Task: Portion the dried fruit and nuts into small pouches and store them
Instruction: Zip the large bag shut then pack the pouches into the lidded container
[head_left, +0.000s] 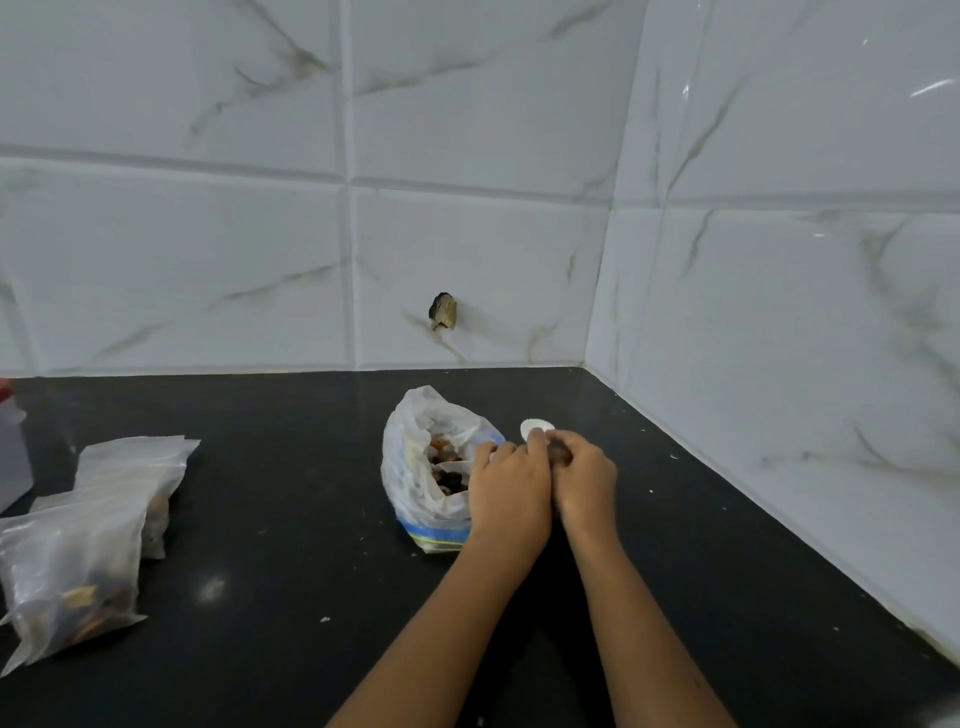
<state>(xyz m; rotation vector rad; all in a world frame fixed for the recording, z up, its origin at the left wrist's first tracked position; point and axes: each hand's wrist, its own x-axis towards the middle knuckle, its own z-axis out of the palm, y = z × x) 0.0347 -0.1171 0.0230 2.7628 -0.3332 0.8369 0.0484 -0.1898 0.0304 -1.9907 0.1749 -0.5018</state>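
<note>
An open plastic bag (415, 467) of dried fruit and nuts stands on the black counter (291, 519), with its mouth facing me. My left hand (511, 486) and my right hand (587, 480) are pressed together just right of the bag, fingers curled. They pinch a small object (536, 427) between them. Only a white round part of it shows above the fingertips, plus a brownish bit between the hands, and the rest is hidden. Two filled clear pouches (78, 566) lie at the left.
More clear pouches (140, 467) lie flat behind the filled ones. A white container (10, 457) with a red top is cut off at the left edge. Tiled walls meet in a corner at the back right. Small crumbs dot the counter.
</note>
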